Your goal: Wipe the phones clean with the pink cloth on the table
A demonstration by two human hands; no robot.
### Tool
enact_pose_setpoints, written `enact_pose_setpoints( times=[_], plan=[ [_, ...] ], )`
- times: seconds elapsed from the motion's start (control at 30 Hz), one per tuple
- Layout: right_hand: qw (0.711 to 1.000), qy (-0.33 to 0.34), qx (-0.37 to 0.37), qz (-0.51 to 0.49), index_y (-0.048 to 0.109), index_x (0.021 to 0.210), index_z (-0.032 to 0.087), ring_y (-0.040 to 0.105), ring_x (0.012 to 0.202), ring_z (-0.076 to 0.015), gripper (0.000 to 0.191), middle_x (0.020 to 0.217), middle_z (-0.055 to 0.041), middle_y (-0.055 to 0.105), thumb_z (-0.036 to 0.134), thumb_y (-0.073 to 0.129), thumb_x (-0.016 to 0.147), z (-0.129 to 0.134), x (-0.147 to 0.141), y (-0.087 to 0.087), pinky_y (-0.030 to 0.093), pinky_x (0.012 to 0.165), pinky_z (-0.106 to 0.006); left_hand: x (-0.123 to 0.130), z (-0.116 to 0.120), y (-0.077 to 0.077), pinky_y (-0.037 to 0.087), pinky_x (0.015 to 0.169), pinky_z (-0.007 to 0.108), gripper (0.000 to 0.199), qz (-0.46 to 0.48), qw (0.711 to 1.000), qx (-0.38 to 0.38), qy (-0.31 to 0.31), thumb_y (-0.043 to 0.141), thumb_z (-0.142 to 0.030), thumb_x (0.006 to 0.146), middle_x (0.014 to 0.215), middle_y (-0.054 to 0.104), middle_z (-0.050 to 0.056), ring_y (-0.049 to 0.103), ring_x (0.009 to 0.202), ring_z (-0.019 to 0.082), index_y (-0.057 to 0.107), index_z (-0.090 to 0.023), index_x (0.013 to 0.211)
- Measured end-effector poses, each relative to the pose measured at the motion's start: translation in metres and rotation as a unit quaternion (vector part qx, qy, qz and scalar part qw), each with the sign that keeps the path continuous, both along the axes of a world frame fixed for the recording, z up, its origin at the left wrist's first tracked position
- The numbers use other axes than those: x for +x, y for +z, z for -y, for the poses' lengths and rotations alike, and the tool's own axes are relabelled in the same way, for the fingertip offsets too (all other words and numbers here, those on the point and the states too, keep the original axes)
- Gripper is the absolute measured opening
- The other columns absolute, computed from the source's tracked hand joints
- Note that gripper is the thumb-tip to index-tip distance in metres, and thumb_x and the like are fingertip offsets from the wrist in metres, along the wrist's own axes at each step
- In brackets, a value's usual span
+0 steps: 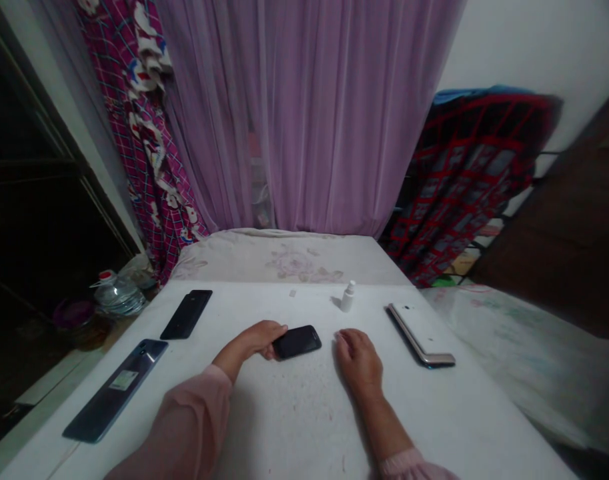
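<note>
Purple curtains [334, 120] hang behind a white worktop [294, 427]. Small black smartphone [298, 342] is around mid-worktop, well in from both side edges, long axis roughly left-right, free end towards the right hand [360, 363] but not touching it. Left hand [257, 339] is nearer, fingers gripping the other end. Right fingers are curled, can't tell if they're pinching anything. Sticker [123, 380] on the dark blue smartphone [103, 405] by the left edge: unreadable.

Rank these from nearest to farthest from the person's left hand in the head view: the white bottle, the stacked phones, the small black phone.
1. Small black phone: held in the left hand.
2. White bottle: standing upright, right of that phone and farther back.
3. Stacked phones: farthest right, beyond the right hand.
</note>
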State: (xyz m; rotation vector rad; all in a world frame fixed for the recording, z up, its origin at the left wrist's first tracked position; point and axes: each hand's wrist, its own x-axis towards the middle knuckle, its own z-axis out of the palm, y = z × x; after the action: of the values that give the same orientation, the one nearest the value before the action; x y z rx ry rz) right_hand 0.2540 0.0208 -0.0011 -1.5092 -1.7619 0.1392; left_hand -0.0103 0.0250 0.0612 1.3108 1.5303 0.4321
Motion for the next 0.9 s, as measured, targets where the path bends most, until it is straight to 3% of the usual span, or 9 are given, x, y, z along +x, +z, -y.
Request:
enact_pose_setpoints(
  times=[0.07, 0.1, 0.17, 0.23, 0.33, 0.43, 0.57, 0.7, 0.9],
  plan=[
    [0.999, 0.019, 0.002, 0.034, 0.073, 0.101, 0.020, 0.064, 0.098, -0.0229, 0.035, 0.107, -0.0102, 0.069, 0.042, 0.048, 0.091, 0.000, 0.002, -0.001, 0.050, 0.084, -0.034, 0.002, 0.002, 0.000, 0.053, 0.071, 0.038, 0.051, -0.053, 0.997, 0.046, 0.024, 0.055, -0.065, 0.080, 0.075, 0.070, 0.010, 0.069, 0.079, 0.028, 0.067, -0.016, 0.087],
    [0.999, 0.026, 0.005, 0.045, 0.073, 0.104, 0.020, 0.063, 0.100, -0.0233, 0.035, 0.109, -0.0104, 0.069, 0.041, 0.046, 0.093, 0.001, 0.003, -0.002, 0.049, 0.085, -0.035, 0.002, 0.005, -0.001, 0.051, 0.082, 0.040, 0.046, -0.078, 0.993, 0.079, 0.035, 0.057, -0.060, 0.080, 0.091, 0.071, 0.013, 0.066, 0.096, 0.031, 0.067, -0.017, 0.092],
    [0.998, 0.032, 0.019, 0.057, 0.072, 0.108, 0.021, 0.062, 0.102, -0.0237, 0.036, 0.112, -0.0105, 0.068, 0.040, 0.044, 0.094, 0.003, 0.006, -0.001, 0.049, 0.085, -0.036, 0.004, 0.015, -0.005, 0.038, 0.103, 0.043, 0.044, -0.124, 0.980, 0.149, 0.049, 0.061, -0.051, 0.080, 0.122, 0.064, 0.014, 0.052, 0.123, 0.033, 0.065, -0.020, 0.110],
    [0.997, 0.029, 0.028, 0.070, 0.072, 0.111, 0.023, 0.061, 0.099, -0.0238, 0.035, 0.110, -0.0102, 0.069, 0.039, 0.046, 0.094, 0.006, 0.009, 0.001, 0.049, 0.083, -0.036, 0.005, 0.026, -0.013, 0.031, 0.108, 0.045, 0.055, -0.222, 0.940, 0.261, 0.012, 0.066, -0.048, 0.077, 0.135, 0.056, 0.014, 0.046, 0.128, 0.033, 0.060, -0.020, 0.124],
    [0.995, 0.024, 0.009, 0.092, 0.074, 0.107, 0.025, 0.061, 0.085, -0.0218, 0.032, 0.097, -0.0086, 0.070, 0.036, 0.047, 0.094, 0.008, 0.009, 0.007, 0.048, 0.076, -0.033, 0.005, 0.038, -0.027, 0.031, 0.108, 0.046, 0.062, -0.269, 0.912, 0.309, -0.016, 0.069, -0.044, 0.077, 0.135, 0.057, 0.011, 0.048, 0.127, 0.031, 0.054, -0.023, 0.133],
    [0.998, 0.034, -0.007, 0.053, 0.077, 0.095, 0.026, 0.061, 0.077, -0.0188, 0.033, 0.086, -0.0066, 0.070, 0.039, 0.047, 0.094, 0.008, 0.004, 0.012, 0.048, 0.069, -0.029, 0.006, 0.041, -0.034, 0.032, 0.106, 0.046, 0.060, -0.279, 0.900, 0.334, -0.019, 0.071, -0.041, 0.077, 0.129, 0.060, 0.009, 0.050, 0.122, 0.029, 0.054, -0.024, 0.133],
    [0.993, 0.108, 0.003, -0.042, 0.076, 0.096, 0.025, 0.064, 0.083, -0.0184, 0.032, 0.089, -0.0063, 0.071, 0.041, 0.048, 0.094, 0.004, -0.011, 0.016, 0.051, 0.073, -0.029, 0.009, 0.038, -0.031, 0.029, 0.107, 0.047, 0.066, -0.284, 0.894, 0.345, -0.029, 0.073, -0.046, 0.075, 0.128, 0.058, 0.010, 0.048, 0.122, 0.031, 0.053, -0.024, 0.134],
    [0.982, 0.185, 0.006, -0.030, 0.075, 0.099, 0.027, 0.065, 0.083, -0.0175, 0.023, 0.088, -0.0047, 0.072, 0.031, 0.053, 0.093, -0.001, -0.027, 0.019, 0.051, 0.075, -0.029, 0.008, 0.034, -0.032, 0.024, 0.110, 0.049, 0.055, -0.269, 0.892, 0.359, -0.048, 0.069, -0.043, 0.079, 0.129, 0.058, 0.009, 0.047, 0.123, 0.029, 0.055, -0.026, 0.130],
    [0.982, 0.186, -0.044, -0.003, 0.077, 0.091, 0.030, 0.063, 0.080, -0.0168, 0.016, 0.081, -0.0020, 0.070, 0.025, 0.063, 0.086, -0.026, -0.039, 0.020, 0.049, 0.072, -0.028, 0.005, 0.030, -0.034, 0.021, 0.112, 0.050, 0.053, -0.254, 0.901, 0.348, -0.052, 0.072, -0.041, 0.077, 0.128, 0.058, 0.007, 0.047, 0.123, 0.029, 0.058, -0.029, 0.126]
  ],
)
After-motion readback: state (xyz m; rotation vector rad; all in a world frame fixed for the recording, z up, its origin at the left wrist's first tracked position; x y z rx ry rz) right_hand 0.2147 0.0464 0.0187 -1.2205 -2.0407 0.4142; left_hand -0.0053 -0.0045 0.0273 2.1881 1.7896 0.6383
